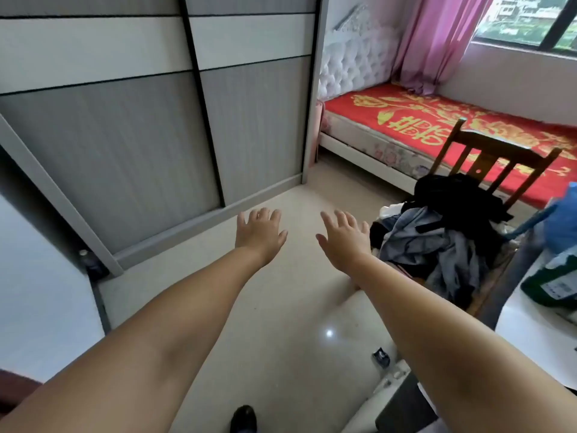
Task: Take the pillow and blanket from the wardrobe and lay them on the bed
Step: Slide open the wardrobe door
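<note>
A grey and white wardrobe [125, 135] with two sliding doors fills the left half of the view; both doors are closed, so the pillow and blanket are hidden. The bed [437, 126] stands at the back right, covered by a red sheet with gold patterns, against a white tufted headboard. My left hand [259, 234] and my right hand [343, 239] are stretched out over the floor, palms down, fingers spread, holding nothing. Both are short of the wardrobe's lower rail.
A dark wooden chair [487, 164] heaped with clothes [443, 242] stands between me and the bed. A white table [530, 332] with bags sits at the right edge. Pink curtains [437, 39] hang by the window. Shiny tiled floor [296, 323] lies ahead.
</note>
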`<state>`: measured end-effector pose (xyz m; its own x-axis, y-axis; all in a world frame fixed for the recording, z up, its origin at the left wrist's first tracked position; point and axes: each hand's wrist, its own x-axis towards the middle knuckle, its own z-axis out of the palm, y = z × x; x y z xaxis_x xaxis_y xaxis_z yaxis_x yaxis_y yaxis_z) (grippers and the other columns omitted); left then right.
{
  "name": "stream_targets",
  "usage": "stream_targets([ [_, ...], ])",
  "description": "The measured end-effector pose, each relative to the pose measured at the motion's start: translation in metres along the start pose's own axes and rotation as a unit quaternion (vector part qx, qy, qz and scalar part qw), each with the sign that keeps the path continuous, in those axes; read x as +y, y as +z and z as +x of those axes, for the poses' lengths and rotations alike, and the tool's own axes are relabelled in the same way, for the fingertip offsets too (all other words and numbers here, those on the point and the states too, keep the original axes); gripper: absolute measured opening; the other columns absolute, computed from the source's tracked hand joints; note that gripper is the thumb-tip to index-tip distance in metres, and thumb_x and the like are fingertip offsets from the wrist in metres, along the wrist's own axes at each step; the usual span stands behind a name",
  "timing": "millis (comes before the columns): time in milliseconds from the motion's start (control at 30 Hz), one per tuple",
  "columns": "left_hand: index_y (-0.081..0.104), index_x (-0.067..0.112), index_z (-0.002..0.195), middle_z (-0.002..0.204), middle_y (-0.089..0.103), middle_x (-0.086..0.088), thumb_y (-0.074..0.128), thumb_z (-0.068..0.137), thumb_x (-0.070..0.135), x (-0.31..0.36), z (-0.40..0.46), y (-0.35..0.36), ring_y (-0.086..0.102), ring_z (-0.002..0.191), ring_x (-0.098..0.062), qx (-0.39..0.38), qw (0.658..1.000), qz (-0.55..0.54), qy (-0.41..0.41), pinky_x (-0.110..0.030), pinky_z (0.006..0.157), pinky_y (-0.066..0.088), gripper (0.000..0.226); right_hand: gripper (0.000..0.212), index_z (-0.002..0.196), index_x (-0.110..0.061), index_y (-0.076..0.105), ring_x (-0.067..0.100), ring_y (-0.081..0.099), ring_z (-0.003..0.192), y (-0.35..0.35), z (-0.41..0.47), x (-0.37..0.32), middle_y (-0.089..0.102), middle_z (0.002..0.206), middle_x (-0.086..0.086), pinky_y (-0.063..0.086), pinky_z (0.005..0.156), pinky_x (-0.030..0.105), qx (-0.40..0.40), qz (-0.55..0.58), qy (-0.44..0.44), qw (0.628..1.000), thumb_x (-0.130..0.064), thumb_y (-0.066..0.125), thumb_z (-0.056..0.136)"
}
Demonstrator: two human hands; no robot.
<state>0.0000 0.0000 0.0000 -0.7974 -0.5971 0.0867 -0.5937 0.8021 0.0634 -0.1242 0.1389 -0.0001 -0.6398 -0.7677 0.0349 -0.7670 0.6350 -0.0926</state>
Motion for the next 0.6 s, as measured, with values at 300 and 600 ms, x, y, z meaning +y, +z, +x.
stream_targets([
  [300,0.042,0.017,0.131,0.134,0.049,-0.007,0.038,0.095,0.044,-0.061,0.122,0.02,0.042,0.125,-0.026,-0.024,0.999,-0.012,-0.026,-0.047,0.106,0.029,0.045,0.057,0.151,-0.026,0.015,0.026,0.013,0.147,0.016,0.135,-0.023,0.019,0.159,0.007,0.018,0.115,0.054,-0.039,-0.023,-0.012,0.999,-0.043,0.032,0.1],
  [600,0.043,0.016,0.131,0.135,0.048,-0.008,0.039,0.095,0.044,-0.071,0.291,0.008,0.041,0.128,-0.027,-0.035,0.999,-0.014,0.003,-0.048,0.108,0.026,0.045,0.057,0.151,-0.025,0.018,0.026,0.013,0.147,-0.002,0.279,-0.006,0.022,0.157,0.007,0.017,0.115,0.054,-0.032,-0.039,-0.008,0.999,-0.045,0.032,0.1],
])
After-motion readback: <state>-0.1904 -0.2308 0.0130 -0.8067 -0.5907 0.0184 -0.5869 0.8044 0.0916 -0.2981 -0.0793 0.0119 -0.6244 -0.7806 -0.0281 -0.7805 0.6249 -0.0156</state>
